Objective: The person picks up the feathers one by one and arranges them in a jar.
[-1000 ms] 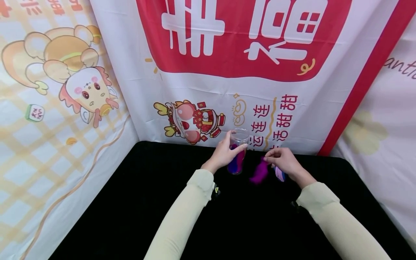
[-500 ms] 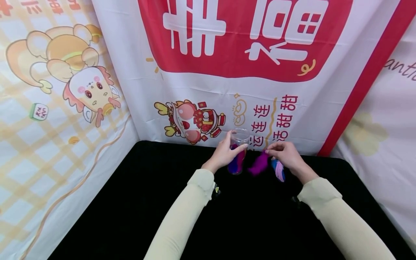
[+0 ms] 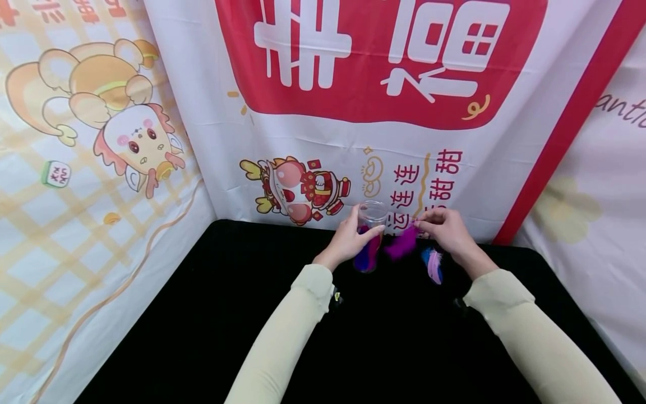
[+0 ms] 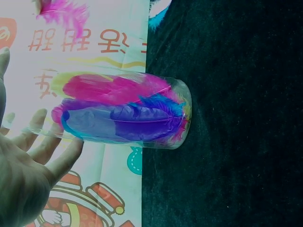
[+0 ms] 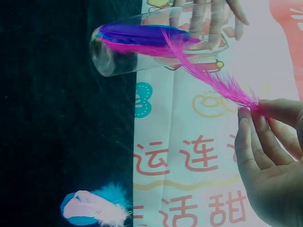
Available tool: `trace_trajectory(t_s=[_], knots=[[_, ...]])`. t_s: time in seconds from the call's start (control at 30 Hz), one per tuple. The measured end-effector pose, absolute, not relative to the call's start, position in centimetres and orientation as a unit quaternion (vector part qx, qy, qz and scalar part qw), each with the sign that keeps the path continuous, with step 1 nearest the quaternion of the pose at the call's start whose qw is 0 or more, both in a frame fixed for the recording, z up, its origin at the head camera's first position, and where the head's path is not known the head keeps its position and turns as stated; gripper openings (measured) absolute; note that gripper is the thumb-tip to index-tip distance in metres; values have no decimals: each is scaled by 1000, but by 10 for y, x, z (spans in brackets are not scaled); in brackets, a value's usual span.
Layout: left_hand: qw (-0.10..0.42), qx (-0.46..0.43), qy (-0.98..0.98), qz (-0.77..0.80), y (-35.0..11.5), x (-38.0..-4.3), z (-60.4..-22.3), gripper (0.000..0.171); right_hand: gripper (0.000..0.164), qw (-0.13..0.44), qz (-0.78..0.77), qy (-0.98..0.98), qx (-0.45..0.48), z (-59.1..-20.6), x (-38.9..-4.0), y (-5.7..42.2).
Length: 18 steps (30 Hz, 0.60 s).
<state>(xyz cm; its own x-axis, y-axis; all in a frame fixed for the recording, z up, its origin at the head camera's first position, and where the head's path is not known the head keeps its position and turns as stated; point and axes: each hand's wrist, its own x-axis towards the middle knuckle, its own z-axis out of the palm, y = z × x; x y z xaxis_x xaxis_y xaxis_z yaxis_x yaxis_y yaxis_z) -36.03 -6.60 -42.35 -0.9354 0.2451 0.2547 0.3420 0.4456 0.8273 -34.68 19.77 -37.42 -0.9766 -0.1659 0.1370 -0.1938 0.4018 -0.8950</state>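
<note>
Near the back edge of the table, my left hand (image 3: 347, 238) grips a tall clear glass (image 4: 182, 90) that stands upright. Inside it are several feathers: a pink feather (image 4: 113, 89) and a purple feather (image 4: 142, 119) show most, with bits of blue and yellow-green. My right hand (image 3: 449, 231) pinches one end of a magenta feather (image 5: 213, 85) between thumb and fingertips. The feather hangs in the air to the right of the glass, its free end pointing toward it and below the level of the rim.
On the black table (image 3: 393, 342), a pale pink feather (image 3: 433, 266) lies over a blue feather (image 5: 118, 193), below my right hand. A printed white and red cloth (image 3: 303, 134) hangs right behind the table's back edge. Another printed cloth (image 3: 101, 224) hangs at the left.
My right hand has risen with the magenta feather, away from the feathers on the table, which now show fully. My left hand and the glass have stayed in place.
</note>
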Motion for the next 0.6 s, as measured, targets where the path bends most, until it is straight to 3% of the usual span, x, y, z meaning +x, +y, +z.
trace_trajectory(t_s=[0.6], knots=[[41,-169,-846,-504,-65,-359,-423,83,26,95,566,-810,120,-349,-345,187]])
